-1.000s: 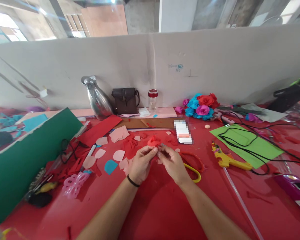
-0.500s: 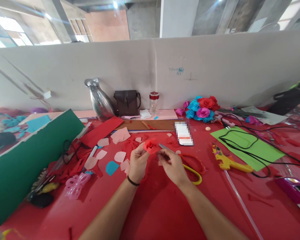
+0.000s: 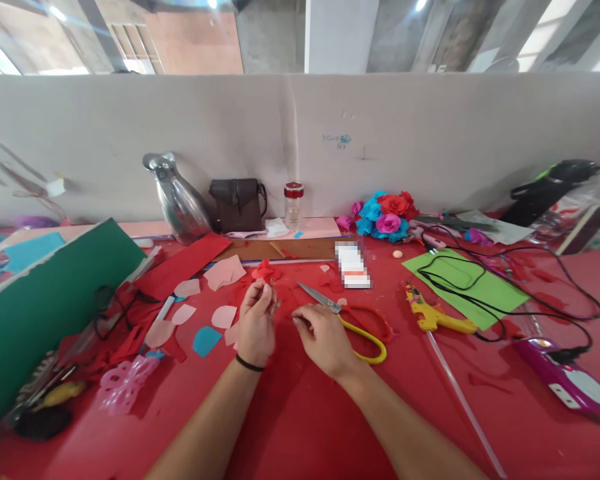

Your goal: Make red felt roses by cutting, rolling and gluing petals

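Note:
A red paper flower (image 3: 265, 269) is pinched at its base between the thumb and fingers of my left hand (image 3: 257, 323), a little above the table. To its right, my right hand (image 3: 325, 337) is closed, thumb and fingertips together; whether anything small is between them cannot be made out. Just beyond that hand lie scissors (image 3: 369, 355) with one yellow and one red handle, blades pointing left and partly visible. Pink paper petals (image 3: 225, 317) and a blue petal (image 3: 207, 341) lie left of my left hand.
A yellow glue gun (image 3: 430, 317) with a clear glue stick lies at the right, near green paper (image 3: 480, 277) crossed by black cords. A phone (image 3: 353, 265), a bouquet of paper flowers (image 3: 387, 217), a metal jug (image 3: 180, 200) and a glass bottle (image 3: 293, 207) stand or lie farther back.
My hands have moved apart. The left has turned, tipping the flower away from me, and the right has drawn back from it. The whole view has shifted slightly to the right.

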{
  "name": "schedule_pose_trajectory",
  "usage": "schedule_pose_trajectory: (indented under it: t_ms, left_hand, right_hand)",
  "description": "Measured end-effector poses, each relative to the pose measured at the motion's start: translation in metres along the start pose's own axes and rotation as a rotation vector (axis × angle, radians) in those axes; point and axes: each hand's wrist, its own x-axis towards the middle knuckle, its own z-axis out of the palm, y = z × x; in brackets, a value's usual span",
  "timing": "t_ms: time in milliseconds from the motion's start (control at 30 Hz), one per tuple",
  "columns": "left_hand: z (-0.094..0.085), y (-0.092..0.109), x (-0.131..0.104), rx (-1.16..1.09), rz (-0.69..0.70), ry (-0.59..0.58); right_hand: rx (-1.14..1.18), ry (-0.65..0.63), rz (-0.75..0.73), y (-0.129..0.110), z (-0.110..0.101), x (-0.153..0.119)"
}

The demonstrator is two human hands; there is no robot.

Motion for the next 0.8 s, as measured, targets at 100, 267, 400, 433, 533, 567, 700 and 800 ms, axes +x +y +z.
schedule_pose_trajectory:
  t_ms: [100, 267, 400, 433, 533, 567, 700, 800]
  left_hand:
    - [-0.004, 0.005, 0.007, -0.004, 0.085, 0.065]
    - [-0.016, 0.016, 0.020, -0.068, 0.207, 0.244]
    - [-0.021, 0.020, 0.024, -0.054, 0.235, 0.342]
    - [-0.022, 0.020, 0.025, -0.061, 0.244, 0.354]
    - [-0.021, 0.019, 0.024, -0.070, 0.237, 0.359]
    - [-0.021, 0.019, 0.024, -0.068, 0.232, 0.354]
    - [-0.019, 0.021, 0.023, -0.035, 0.240, 0.325]
    - [-0.016, 0.021, 0.021, -0.001, 0.174, 0.245]
  right_hand:
    - [-0.034, -0.052, -0.015, -0.002, -0.001, -0.001]
    - [-0.131, -0.036, -0.004, 0.000, -0.001, -0.001]
    - [-0.259, -0.019, -0.020, 0.007, 0.001, 0.000]
    - [-0.293, -0.029, -0.014, 0.008, 0.002, 0.000]
    - [-0.371, -0.074, 0.022, 0.010, 0.004, 0.002]
    - [-0.385, -0.087, 0.032, 0.010, 0.005, 0.003]
    - [-0.314, -0.053, 0.065, 0.012, 0.006, 0.005]
    - [-0.017, 0.070, 0.170, 0.014, 0.004, 0.007]
